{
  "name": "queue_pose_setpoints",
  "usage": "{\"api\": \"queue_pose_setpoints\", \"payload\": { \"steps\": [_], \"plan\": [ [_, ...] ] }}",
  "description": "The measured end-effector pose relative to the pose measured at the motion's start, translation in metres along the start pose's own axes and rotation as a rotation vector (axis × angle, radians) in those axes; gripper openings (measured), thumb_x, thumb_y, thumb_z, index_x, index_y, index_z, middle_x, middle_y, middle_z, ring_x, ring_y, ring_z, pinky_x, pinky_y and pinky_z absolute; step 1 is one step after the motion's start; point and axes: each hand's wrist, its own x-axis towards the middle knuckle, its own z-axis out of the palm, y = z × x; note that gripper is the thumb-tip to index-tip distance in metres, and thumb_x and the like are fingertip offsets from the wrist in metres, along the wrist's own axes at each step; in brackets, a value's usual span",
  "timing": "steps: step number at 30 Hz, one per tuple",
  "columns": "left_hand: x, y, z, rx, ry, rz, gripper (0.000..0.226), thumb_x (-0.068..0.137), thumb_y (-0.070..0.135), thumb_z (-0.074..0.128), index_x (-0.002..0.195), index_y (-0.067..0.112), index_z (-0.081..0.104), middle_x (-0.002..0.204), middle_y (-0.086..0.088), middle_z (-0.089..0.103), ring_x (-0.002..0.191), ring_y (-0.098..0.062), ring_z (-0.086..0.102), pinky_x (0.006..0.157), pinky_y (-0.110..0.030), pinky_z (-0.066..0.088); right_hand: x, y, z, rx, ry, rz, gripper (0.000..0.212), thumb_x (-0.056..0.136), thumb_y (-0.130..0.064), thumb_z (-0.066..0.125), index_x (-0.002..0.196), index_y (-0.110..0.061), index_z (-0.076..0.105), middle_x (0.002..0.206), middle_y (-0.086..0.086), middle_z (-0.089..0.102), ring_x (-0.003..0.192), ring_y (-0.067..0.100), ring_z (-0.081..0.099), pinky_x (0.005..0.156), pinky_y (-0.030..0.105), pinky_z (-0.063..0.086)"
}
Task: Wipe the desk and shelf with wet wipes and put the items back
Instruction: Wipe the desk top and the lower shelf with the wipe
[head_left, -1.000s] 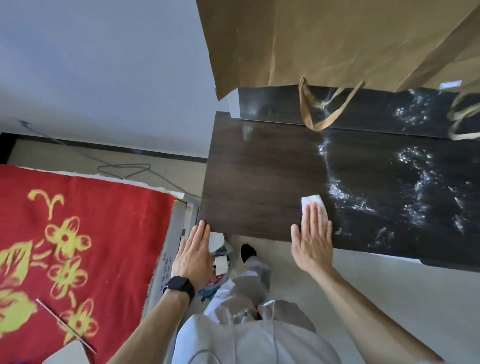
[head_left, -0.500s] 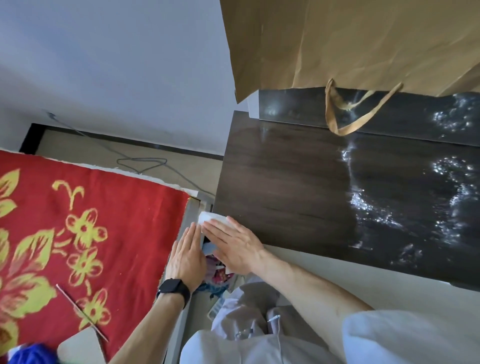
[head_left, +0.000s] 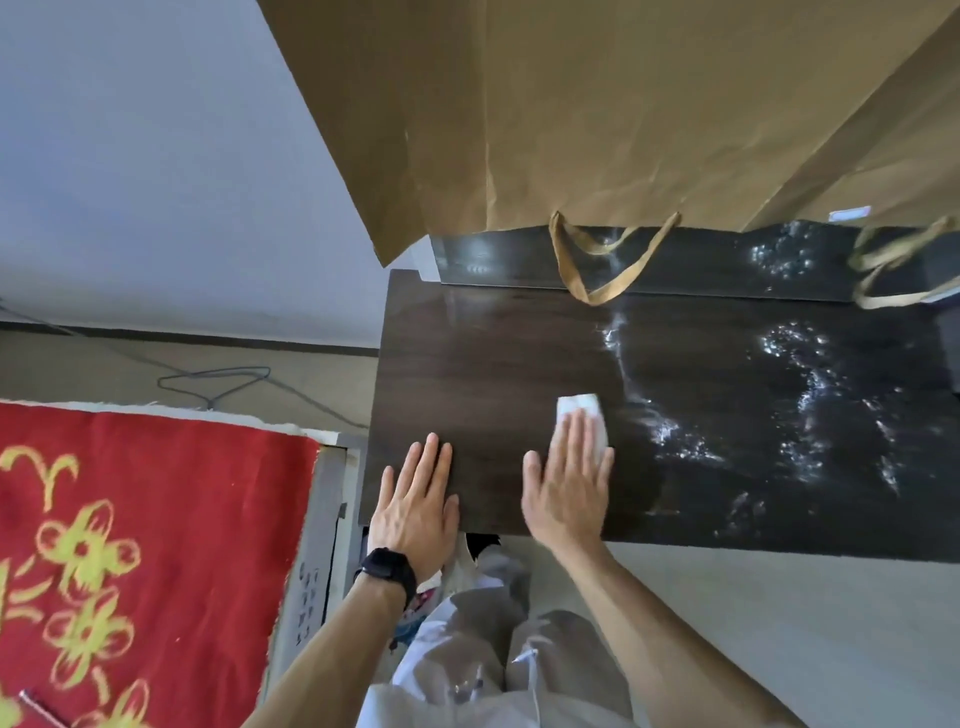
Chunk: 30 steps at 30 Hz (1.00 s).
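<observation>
Single head-worn wide-angle view, looking steeply down from above the near edge of the dark wooden desk, which serves as the landmark. The camera faces forward across the desk toward the pale wall behind it. It sits close: both forearms enter from the bottom edge, and a brown paper bag looms at the top. Left of the desk, a red patterned cloth fills the corner. No second view shares the scene.

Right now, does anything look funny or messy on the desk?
Yes. Shiny wet streaks cover the desk's right side, and a brown paper bag hangs over the shelf, handles dangling.
</observation>
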Motion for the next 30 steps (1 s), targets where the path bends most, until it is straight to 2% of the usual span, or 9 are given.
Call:
{"api": "queue_pose_setpoints", "payload": {
  "steps": [3,5,12,14,18,20,22,27,30],
  "plan": [
    [0.014,-0.004,-0.003,0.034,-0.008,0.04,0.065,0.094,0.043,0.013,0.155,0.021,0.016,0.163,0.003,0.002,0.151,-0.021,0.005,0.119,-0.05,0.017,-0.023,-0.02,0.012,-0.098,-0.154,-0.608,0.064,0.105,-0.048,0.018,0.158,-0.014,0.005,0.166,0.0,-0.004,0.152,0.015,-0.01,0.121,0.049,0.012],
    [0.024,-0.004,-0.007,0.035,-0.004,0.045,0.066,0.094,0.045,0.012,0.155,0.022,0.016,0.163,0.002,0.004,0.151,-0.021,0.006,0.119,-0.049,0.015,0.003,0.007,0.005,-0.108,-0.143,-0.676,0.063,0.105,-0.048,0.017,0.158,-0.016,0.008,0.166,-0.002,-0.002,0.152,0.012,-0.009,0.121,0.049,0.014],
    [0.031,-0.002,-0.01,-0.012,-0.063,0.034,0.062,0.102,0.042,0.025,0.156,0.025,0.002,0.163,0.007,-0.009,0.151,-0.019,-0.007,0.121,-0.047,0.01,0.08,0.08,-0.033,0.036,0.03,0.301,0.073,0.098,-0.052,0.008,0.156,-0.009,-0.002,0.166,0.009,-0.002,0.152,0.021,-0.007,0.122,0.054,0.008],
    [0.03,-0.002,-0.012,-0.004,-0.07,0.041,0.062,0.102,0.042,0.026,0.156,0.025,-0.001,0.163,0.007,-0.011,0.151,-0.018,-0.009,0.121,-0.046,0.008,0.069,0.044,-0.026,0.039,0.062,0.257,0.074,0.099,-0.052,0.013,0.156,-0.006,0.002,0.165,0.012,0.0,0.153,0.024,-0.004,0.121,0.056,0.009],
    [0.03,-0.003,-0.017,-0.024,-0.078,0.029,0.061,0.102,0.043,0.027,0.156,0.028,0.003,0.163,0.009,-0.008,0.151,-0.016,-0.007,0.122,-0.046,0.009,0.044,-0.021,0.002,-0.113,-0.071,-0.339,0.071,0.102,-0.051,0.02,0.157,-0.01,0.002,0.165,0.005,-0.004,0.152,0.019,-0.008,0.123,0.05,0.002],
    [0.034,-0.003,-0.021,-0.018,-0.065,0.034,0.06,0.102,0.044,0.028,0.156,0.028,0.007,0.164,0.008,-0.003,0.151,-0.017,-0.003,0.121,-0.046,0.008,0.074,-0.021,-0.005,-0.125,-0.101,-0.468,0.069,0.102,-0.051,0.019,0.158,-0.014,0.001,0.165,0.001,-0.004,0.152,0.016,-0.009,0.123,0.052,0.006],
    [0.038,-0.002,-0.024,0.005,-0.047,0.049,0.06,0.102,0.044,0.028,0.156,0.027,0.009,0.164,0.004,0.0,0.151,-0.019,-0.001,0.121,-0.045,0.006,0.109,-0.001,-0.013,-0.129,-0.072,-0.394,0.067,0.102,-0.051,0.017,0.157,-0.016,-0.001,0.165,0.0,-0.005,0.152,0.016,-0.009,0.123,0.051,0.005],
    [0.056,0.009,-0.026,-0.01,-0.03,0.1,0.06,0.102,0.043,0.028,0.157,0.027,0.006,0.164,0.003,-0.007,0.151,-0.02,-0.006,0.121,-0.045,0.006,0.132,0.078,-0.042,-0.004,0.025,0.247,0.074,0.098,-0.053,0.01,0.157,-0.008,-0.003,0.165,0.011,-0.005,0.153,0.024,-0.006,0.123,0.053,0.004],
    [0.074,0.018,-0.026,-0.021,-0.014,0.128,0.06,0.102,0.042,0.028,0.157,0.027,0.007,0.164,0.002,-0.005,0.151,-0.02,-0.005,0.122,-0.048,0.01,0.112,0.068,-0.041,0.052,0.014,0.355,0.075,0.1,-0.053,0.011,0.156,-0.006,-0.004,0.165,0.014,-0.007,0.152,0.027,-0.009,0.121,0.056,0.005]
  ]
}}
